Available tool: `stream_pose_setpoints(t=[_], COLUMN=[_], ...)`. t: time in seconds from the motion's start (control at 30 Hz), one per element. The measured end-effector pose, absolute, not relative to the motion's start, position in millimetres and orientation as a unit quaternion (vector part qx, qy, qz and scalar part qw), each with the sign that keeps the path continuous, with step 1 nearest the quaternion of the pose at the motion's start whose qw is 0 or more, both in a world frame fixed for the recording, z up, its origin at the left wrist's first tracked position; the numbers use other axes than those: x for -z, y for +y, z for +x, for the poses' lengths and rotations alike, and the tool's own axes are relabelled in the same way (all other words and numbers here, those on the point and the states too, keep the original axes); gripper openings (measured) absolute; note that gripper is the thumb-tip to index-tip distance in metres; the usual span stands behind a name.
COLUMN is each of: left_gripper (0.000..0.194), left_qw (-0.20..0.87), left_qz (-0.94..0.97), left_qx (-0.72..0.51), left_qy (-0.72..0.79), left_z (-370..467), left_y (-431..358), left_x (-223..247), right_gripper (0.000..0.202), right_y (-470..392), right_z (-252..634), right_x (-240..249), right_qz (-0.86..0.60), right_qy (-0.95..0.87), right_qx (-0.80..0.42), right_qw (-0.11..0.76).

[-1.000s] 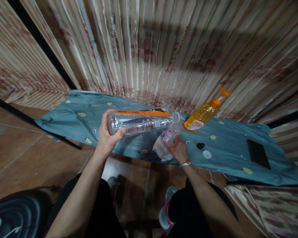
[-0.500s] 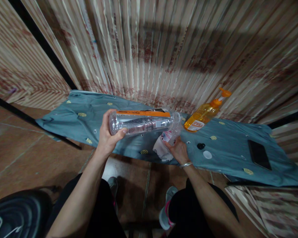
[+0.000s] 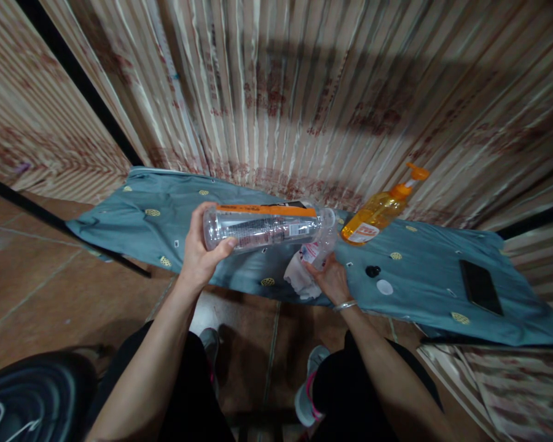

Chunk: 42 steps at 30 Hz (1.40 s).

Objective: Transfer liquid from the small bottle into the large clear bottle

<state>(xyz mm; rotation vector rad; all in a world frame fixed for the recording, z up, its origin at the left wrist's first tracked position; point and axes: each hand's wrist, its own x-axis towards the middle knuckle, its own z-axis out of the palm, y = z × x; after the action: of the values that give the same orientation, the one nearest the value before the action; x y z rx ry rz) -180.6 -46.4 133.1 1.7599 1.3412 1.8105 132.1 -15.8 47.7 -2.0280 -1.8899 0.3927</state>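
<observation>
My left hand (image 3: 200, 252) is wrapped around the base of a large clear plastic bottle (image 3: 262, 227) with an orange-edged label. The bottle lies almost level in the air, its neck pointing right. At that neck is the top of a smaller clear bottle (image 3: 325, 242) with a pink-and-white label, gripped in my right hand (image 3: 332, 277). The two bottle mouths appear to meet, though whether they touch I cannot tell. Beside my right hand, a crumpled white cloth (image 3: 300, 279) lies at the near edge of the table, partly behind the small bottle.
A pump bottle (image 3: 371, 216) of orange liquid stands behind my right hand. To the right lie a small black cap (image 3: 373, 271), a white disc (image 3: 384, 287) and a dark phone (image 3: 480, 286) on the blue-green tablecloth (image 3: 424, 264). A striped curtain (image 3: 276, 92) hangs behind.
</observation>
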Motion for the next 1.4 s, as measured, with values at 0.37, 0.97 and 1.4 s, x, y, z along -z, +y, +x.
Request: stream_pose_setpoints(t=[0.37, 0.97, 1.4], left_gripper=[0.079, 0.080, 0.079], left_qw=[0.147, 0.133, 0.131], left_qz=[0.611, 0.628, 0.627], left_qx=[-0.623, -0.619, -0.618], left_qy=[0.466, 0.454, 0.455], left_z=[-181.6, -179.9, -178.9], left_y=[-45.7, -46.3, -47.0], left_x=[-131.4, -134.9, -136.4], right_gripper=[0.051, 0.050, 0.046], right_y=[-16.9, -16.2, -15.4], right_z=[130.7, 131.4, 132.8], right_x=[-48.5, -48.1, -42.3], right_qz=[-0.716, -0.713, -0.710], right_qy=[-0.662, -0.663, -0.661], right_qx=[-0.135, -0.140, -0.139], right_qw=[0.175, 0.182, 0.198])
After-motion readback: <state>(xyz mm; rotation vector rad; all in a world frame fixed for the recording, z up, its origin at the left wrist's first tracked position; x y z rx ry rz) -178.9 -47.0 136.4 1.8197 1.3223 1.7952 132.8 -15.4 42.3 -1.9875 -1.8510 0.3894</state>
